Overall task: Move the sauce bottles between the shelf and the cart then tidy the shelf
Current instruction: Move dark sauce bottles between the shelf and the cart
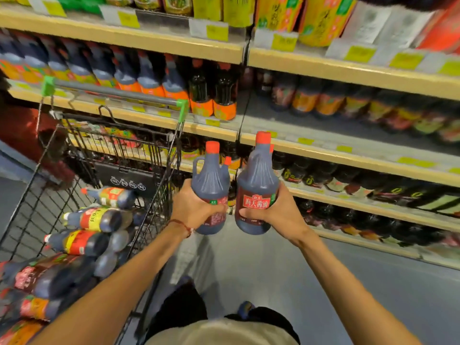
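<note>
Supermarket shelving fills the background, with rows of sauce bottles (199,95) stood along each shelf (348,73) behind yellow price tags (358,54). At the left a wire cart (171,170) is parked against the shelving, and several loose bottles (99,219) are seen lying on their sides in it, piled on one another. Just right of the cart, above the grey floor (273,270), the left hand (196,207) is wrapped round the lower body of the left bottle (211,175), a dark jug shape with a red cap (212,147), held upright. Close beside it the right bottle (257,180), of the same kind, is clasped about its labelled waist by the right hand (281,210), the thumb laid across the front. Both are held in the air between cart and shelf; whether they touch each other cannot be told. A smaller cap (227,160) is seen behind each, and what it belongs to cannot be made out. The bottles are judged full and fairly heavy, stiff-walled, with a smooth and possibly slippery label. A moulded handle (196,163) is seen at the left bottle's shoulder; a surer hold would probably be had there, or low on the body with the weight kept upright.
</note>
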Action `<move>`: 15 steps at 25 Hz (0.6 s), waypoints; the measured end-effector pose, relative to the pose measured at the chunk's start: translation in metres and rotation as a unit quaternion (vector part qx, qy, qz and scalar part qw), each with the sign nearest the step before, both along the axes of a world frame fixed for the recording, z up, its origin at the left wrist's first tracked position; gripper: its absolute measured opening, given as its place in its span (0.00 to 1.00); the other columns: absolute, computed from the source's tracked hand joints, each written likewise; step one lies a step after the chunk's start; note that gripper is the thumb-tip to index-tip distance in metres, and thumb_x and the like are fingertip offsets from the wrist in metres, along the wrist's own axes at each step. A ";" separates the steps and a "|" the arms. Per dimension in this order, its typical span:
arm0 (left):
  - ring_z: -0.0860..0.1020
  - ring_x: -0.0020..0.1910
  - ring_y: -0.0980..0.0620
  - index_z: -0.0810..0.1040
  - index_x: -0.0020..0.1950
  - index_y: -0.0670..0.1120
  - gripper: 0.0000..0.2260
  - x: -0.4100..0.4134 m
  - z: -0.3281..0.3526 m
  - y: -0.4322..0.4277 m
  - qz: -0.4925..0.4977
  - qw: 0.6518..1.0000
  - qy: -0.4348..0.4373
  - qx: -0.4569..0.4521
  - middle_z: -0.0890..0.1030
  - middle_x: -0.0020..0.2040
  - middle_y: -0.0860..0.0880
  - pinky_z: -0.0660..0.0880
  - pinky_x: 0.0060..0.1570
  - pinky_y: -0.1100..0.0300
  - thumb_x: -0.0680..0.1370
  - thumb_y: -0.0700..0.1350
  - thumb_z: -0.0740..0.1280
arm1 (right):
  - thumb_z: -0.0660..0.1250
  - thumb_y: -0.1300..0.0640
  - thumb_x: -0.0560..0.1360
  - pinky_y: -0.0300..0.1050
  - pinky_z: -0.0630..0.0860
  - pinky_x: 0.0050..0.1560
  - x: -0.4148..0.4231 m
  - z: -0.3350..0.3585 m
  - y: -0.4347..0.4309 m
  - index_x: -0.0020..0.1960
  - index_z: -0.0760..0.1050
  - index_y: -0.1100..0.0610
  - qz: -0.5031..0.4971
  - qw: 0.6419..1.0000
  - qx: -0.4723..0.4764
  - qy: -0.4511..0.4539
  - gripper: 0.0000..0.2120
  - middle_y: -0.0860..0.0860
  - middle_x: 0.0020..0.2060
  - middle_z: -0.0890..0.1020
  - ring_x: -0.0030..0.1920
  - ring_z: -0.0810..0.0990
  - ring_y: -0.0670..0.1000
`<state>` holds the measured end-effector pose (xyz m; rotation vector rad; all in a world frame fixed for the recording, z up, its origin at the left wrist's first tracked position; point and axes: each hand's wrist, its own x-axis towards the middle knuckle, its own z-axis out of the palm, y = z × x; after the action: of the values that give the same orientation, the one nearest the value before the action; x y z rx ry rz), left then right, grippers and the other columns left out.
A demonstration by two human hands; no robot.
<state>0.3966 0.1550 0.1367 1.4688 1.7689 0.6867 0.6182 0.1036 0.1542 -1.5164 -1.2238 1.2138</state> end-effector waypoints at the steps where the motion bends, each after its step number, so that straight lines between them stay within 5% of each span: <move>1: 0.79 0.48 0.51 0.74 0.55 0.46 0.34 0.006 0.000 0.009 -0.003 1.000 0.009 -0.002 0.80 0.50 0.52 0.77 0.46 0.56 0.56 0.54 0.84 | 0.86 0.65 0.62 0.39 0.83 0.49 0.006 -0.001 0.006 0.60 0.72 0.46 -0.009 1.000 -0.003 -0.006 0.36 0.45 0.53 0.84 0.51 0.85 0.42; 5: 0.81 0.45 0.55 0.77 0.48 0.53 0.31 0.018 -0.011 0.055 -0.029 0.999 -0.004 -0.015 0.81 0.46 0.55 0.78 0.42 0.59 0.53 0.65 0.81 | 0.85 0.65 0.62 0.36 0.82 0.46 0.017 -0.009 0.035 0.60 0.72 0.45 -0.049 0.998 -0.011 -0.024 0.36 0.45 0.52 0.85 0.51 0.85 0.42; 12: 0.78 0.48 0.53 0.73 0.57 0.48 0.31 0.040 -0.010 0.141 -0.168 0.985 -0.029 0.000 0.79 0.52 0.52 0.76 0.46 0.57 0.60 0.51 0.83 | 0.87 0.60 0.59 0.38 0.83 0.48 0.027 -0.020 0.083 0.65 0.73 0.48 -0.144 0.988 -0.041 -0.036 0.39 0.46 0.56 0.84 0.53 0.85 0.45; 15: 0.80 0.48 0.53 0.73 0.57 0.45 0.37 0.054 -0.012 0.167 -0.164 0.984 -0.061 -0.018 0.81 0.51 0.52 0.75 0.43 0.60 0.55 0.56 0.82 | 0.88 0.56 0.59 0.43 0.83 0.53 0.040 -0.019 0.095 0.69 0.71 0.52 -0.159 0.985 -0.038 -0.052 0.44 0.47 0.58 0.83 0.56 0.84 0.47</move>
<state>0.4504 0.3216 0.1250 1.6098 1.3954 0.5574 0.6581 0.1989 0.1350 -1.7724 -0.9638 0.9887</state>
